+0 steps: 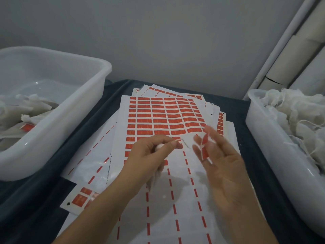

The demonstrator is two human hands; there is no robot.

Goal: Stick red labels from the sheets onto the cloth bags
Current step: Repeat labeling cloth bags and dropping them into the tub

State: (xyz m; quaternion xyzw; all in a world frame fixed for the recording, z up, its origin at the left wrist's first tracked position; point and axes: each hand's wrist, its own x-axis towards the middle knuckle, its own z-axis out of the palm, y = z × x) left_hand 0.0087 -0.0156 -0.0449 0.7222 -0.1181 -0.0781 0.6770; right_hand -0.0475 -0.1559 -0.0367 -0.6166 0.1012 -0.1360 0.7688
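Mid-cycle, between peel and stick, by the look of it: red label (204,147) already off the sheet and clinging to the fingertips of right hand (223,166), fingers straight and spread, nothing gripped (label just stuck there; motion blur hides exactly which finger). Left hand (149,154) curled, pinching a thin white bit between thumb and forefinger, with pale cloth trailing below the palm toward the wrist, likely a cloth bag (154,176) and its drawstring, though too bunched to confirm. Both hands raised above the top label sheet (161,117), near each other but apart. Next move probably calls for bringing label face to the cloth, flattening a patch of the bag first, then pressing down evenly so no wrinkle or folded corner. Then drop into left bin (98,88), judging from labelled bags lying in there already. Label itself: small red rectangle, tilted, white edge showing, faint print unreadable. Sheet: upper rows full of red labels, lower part stripped to white backing with red dashed lines. More sheets fanned underneath on dark cloth-covered table (246,120). Right bin (255,124) heaped with plain white cloth bags and loose strings, plenty left to do.
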